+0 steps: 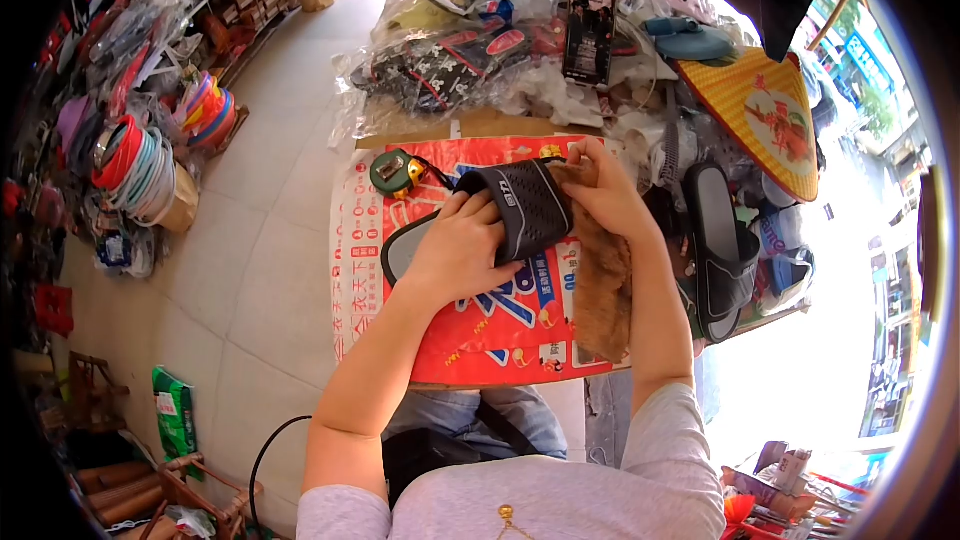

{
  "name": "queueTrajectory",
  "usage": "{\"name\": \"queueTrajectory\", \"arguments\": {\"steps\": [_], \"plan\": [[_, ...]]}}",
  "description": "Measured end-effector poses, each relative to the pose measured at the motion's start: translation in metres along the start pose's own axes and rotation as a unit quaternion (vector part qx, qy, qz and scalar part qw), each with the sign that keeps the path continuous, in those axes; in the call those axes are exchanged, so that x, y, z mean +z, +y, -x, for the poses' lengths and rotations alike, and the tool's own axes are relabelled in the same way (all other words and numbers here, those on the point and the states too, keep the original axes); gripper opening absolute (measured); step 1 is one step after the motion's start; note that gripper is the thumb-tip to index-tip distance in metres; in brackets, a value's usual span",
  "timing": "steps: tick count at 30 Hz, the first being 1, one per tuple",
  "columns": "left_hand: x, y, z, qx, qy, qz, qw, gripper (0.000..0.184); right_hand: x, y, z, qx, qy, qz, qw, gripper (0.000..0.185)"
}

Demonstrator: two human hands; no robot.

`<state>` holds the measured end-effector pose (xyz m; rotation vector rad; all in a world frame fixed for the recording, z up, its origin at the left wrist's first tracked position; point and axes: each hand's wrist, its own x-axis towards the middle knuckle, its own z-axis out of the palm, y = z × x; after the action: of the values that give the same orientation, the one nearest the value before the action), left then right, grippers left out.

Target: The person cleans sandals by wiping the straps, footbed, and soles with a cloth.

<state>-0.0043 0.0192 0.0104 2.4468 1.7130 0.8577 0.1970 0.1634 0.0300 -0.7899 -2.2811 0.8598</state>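
Observation:
A black slide sandal [535, 208] with a wide strap and grey insole lies over a red printed sheet [470, 330]. My left hand [455, 245] grips the sandal, its fingers reaching in under the strap and the thumb below. At the sandal's other end, my right hand [600, 185] pinches a brown furry cloth [602, 290] against the sandal's edge; the cloth hangs down over the sheet. A green and yellow tape measure [396, 174] sits at the sheet's upper left.
Another black sandal [718, 250] stands at the right edge. Behind the sheet are plastic-wrapped goods [430, 70], a phone [590, 35], blue slippers [690, 40] and a yellow woven hat [765, 120]. Stacked baskets [140, 175] are on the left.

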Motion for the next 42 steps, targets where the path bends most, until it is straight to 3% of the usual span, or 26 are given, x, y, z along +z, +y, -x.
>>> {"name": "queueTrajectory", "arguments": {"steps": [2, 3, 5, 6, 8, 12, 14, 15, 17, 18, 20, 21, 22, 24, 27, 28, 30, 31, 35, 37, 38, 40, 42], "plan": [[0.0, 0.0, 0.0, 0.01, 0.005, -0.006, 1.0, 0.04, 0.011, -0.002, -0.002, 0.09, 0.026, -0.062, 0.994, 0.03], [-0.001, 0.001, -0.001, 0.003, -0.002, -0.006, 1.0, 0.04, 0.006, -0.008, -0.002, 0.091, 0.027, -0.062, 0.994, 0.03], [-0.001, 0.001, -0.001, -0.004, -0.009, -0.007, 1.0, 0.041, -0.008, -0.022, 0.0, 0.034, -0.077, -0.008, 0.996, 0.029], [0.0, 0.001, 0.0, -0.002, 0.002, -0.003, 1.0, 0.041, -0.015, -0.019, 0.002, 0.034, -0.076, -0.008, 0.996, 0.029], [0.002, 0.0, 0.0, 0.003, 0.011, 0.0, 1.0, 0.041, -0.031, -0.013, 0.006, 0.136, -0.195, -0.144, 0.961, 0.026], [0.0, 0.001, -0.001, 0.001, 0.014, -0.007, 1.0, 0.042, -0.029, -0.017, 0.014, 0.111, -0.125, -0.118, 0.979, 0.025], [-0.001, 0.002, -0.001, -0.01, -0.007, -0.006, 1.0, 0.042, -0.018, -0.01, 0.01, 0.04, 0.08, -0.063, 0.994, 0.024], [0.0, 0.002, 0.0, -0.01, -0.005, -0.004, 1.0, 0.042, -0.013, -0.009, 0.01, 0.04, 0.08, -0.063, 0.994, 0.024], [0.0, 0.002, -0.002, -0.008, -0.004, -0.003, 1.0, 0.043, -0.008, -0.011, 0.009, 0.003, -0.04, 0.004, 0.999, 0.024], [0.0, 0.002, -0.002, -0.007, -0.002, -0.006, 1.0, 0.043, -0.013, -0.015, 0.009, 0.003, -0.039, 0.003, 0.999, 0.024], [0.001, 0.002, -0.001, -0.007, -0.001, -0.007, 1.0, 0.043, -0.034, -0.024, 0.014, 0.149, -0.162, -0.117, 0.968, 0.024], [0.002, 0.001, 0.0, -0.005, 0.005, -0.007, 1.0, 0.043, -0.04, -0.019, 0.018, 0.085, -0.155, -0.084, 0.981, 0.025], [0.002, 0.001, 0.0, -0.003, 0.011, -0.007, 1.0, 0.043, -0.038, -0.009, 0.019, 0.085, -0.155, -0.084, 0.981, 0.025], [0.001, 0.001, 0.0, -0.006, 0.005, -0.009, 1.0, 0.043, -0.029, 0.003, 0.017, 0.082, 0.03, -0.092, 0.992, 0.026], [0.0, 0.002, 0.0, -0.009, -0.002, -0.006, 1.0, 0.043, -0.011, -0.005, 0.012, 0.037, 0.09, -0.09, 0.991, 0.029], [0.0, 0.002, -0.001, -0.011, -0.001, -0.003, 1.0, 0.043, -0.013, -0.007, 0.013, 0.037, 0.092, -0.091, 0.991, 0.029], [-0.001, 0.003, -0.001, -0.012, -0.004, -0.001, 1.0, 0.043, -0.015, -0.012, 0.014, 0.055, -0.051, -0.011, 0.997, 0.03], [-0.001, 0.003, 0.0, -0.014, -0.007, 0.003, 1.0, 0.043, -0.022, -0.014, 0.017, 0.095, -0.089, -0.099, 0.987, 0.03], [0.001, 0.002, 0.0, -0.01, 0.005, -0.001, 1.0, 0.042, -0.025, -0.016, 0.021, 0.063, -0.035, -0.033, 0.997, 0.028], [-0.001, 0.003, 0.0, -0.016, -0.011, -0.003, 1.0, 0.042, -0.01, -0.009, 0.015, 0.016, 0.103, -0.031, 0.994, 0.028], [-0.001, 0.003, 0.0, -0.015, -0.012, -0.003, 1.0, 0.042, -0.007, -0.009, 0.014, 0.017, 0.104, -0.031, 0.994, 0.028], [-0.002, 0.001, 0.001, -0.006, 0.026, 0.045, 0.999, 0.036, -0.003, -0.009, 0.013, 0.04, 0.014, 0.015, 0.999, 0.03], [-0.01, 0.001, 0.005, -0.001, 0.04, 0.069, 0.997, 0.033, -0.002, 0.0, 0.014, 0.027, 0.026, 0.003, 0.999, 0.031]]}}
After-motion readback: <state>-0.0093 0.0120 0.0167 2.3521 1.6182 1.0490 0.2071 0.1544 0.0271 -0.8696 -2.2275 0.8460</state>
